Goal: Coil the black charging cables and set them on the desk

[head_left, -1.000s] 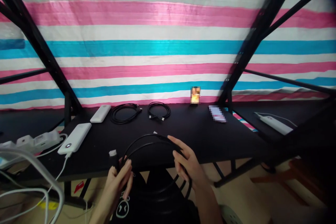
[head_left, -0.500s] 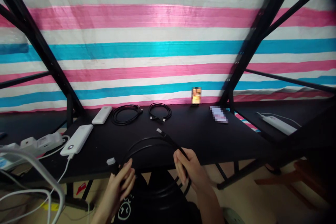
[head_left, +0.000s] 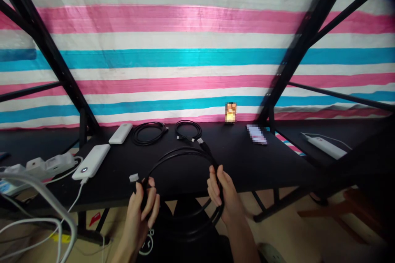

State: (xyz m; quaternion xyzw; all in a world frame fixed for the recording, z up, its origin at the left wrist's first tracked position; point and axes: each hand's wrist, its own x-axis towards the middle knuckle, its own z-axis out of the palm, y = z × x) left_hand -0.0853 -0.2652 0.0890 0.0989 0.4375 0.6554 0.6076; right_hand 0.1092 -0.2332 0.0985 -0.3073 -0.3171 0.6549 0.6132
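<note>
Between my hands is a thick black cable (head_left: 182, 151) bent into loose loops, held over the front edge of the black table (head_left: 247, 172). My left hand (head_left: 143, 205) is closed around one side of the loops, with a light-coloured plug (head_left: 133, 178) sticking up above the thumb. On the other side, my right hand (head_left: 224, 193) grips the coil, and a second plug (head_left: 200, 141) points up and away from it. The lower loops hang in front of my dark clothing and are hard to make out. Beyond them lie two thinner coiled black cables (head_left: 150, 133).
Two white power banks (head_left: 91, 162) lie at the left, one with a white cable plugged in. Beside them is a loaded power strip (head_left: 46, 168). Toward the right are two blurred-out items (head_left: 256, 134). Another white power bank (head_left: 327, 147) rests farther right. Black metal posts frame both sides.
Both hands have risen slightly with the cable, and its loops now form a rounder coil. The right-hand plug has moved up and to the right.
</note>
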